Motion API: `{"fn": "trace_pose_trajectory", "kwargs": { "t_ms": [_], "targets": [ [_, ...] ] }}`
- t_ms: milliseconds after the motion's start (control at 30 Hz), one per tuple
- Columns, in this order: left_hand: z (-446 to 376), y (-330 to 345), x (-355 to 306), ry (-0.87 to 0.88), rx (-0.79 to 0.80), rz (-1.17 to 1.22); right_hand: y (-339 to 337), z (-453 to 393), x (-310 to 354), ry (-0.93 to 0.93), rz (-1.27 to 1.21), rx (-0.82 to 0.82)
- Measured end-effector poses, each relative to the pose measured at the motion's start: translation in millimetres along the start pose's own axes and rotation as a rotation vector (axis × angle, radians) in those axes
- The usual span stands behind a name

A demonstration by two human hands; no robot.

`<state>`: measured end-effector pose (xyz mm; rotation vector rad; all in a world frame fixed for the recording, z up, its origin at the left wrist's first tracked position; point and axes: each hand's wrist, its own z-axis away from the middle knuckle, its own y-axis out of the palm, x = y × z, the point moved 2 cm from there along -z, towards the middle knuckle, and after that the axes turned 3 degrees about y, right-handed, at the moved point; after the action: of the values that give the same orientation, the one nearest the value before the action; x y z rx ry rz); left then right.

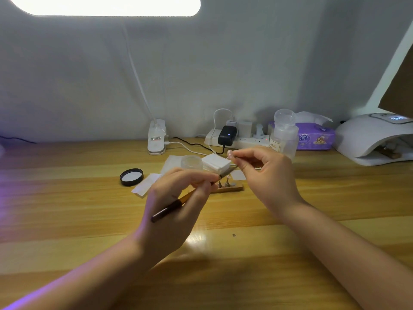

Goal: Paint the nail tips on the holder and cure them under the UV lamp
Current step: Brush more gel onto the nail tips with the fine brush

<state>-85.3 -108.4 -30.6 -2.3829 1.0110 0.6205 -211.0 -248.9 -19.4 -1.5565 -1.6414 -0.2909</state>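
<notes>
**Painting under way, curing still ahead**

The UV lamp point(371, 139) sits at the table's far right, well apart from the work; something lies under its arch, too dim to name. The wooden holder point(228, 187) rests mid-table with two nail tips point(224, 179) on stands, probably awaiting paint. The left hand point(176, 202) grips the brush point(178, 201), bristles toward the right hand point(266, 173), which pinches a stand carrying one pink nail tip point(230, 153), raised above the holder. Curing of this tip looks undone.
</notes>
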Motion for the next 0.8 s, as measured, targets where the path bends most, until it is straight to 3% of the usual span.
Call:
{"fn": "trace_pose_trajectory", "kwargs": {
  "t_ms": [400,800],
  "targets": [
    [-6.2,-2.3,6.2,-0.076,-0.093,0.144,0.7,0.4,1.0,0.101,-0.207,0.093],
    [-1.8,-1.0,4.5,-0.084,-0.066,0.229,0.7,0.5,-0.5,0.093,-0.219,0.08]
  ]
}}
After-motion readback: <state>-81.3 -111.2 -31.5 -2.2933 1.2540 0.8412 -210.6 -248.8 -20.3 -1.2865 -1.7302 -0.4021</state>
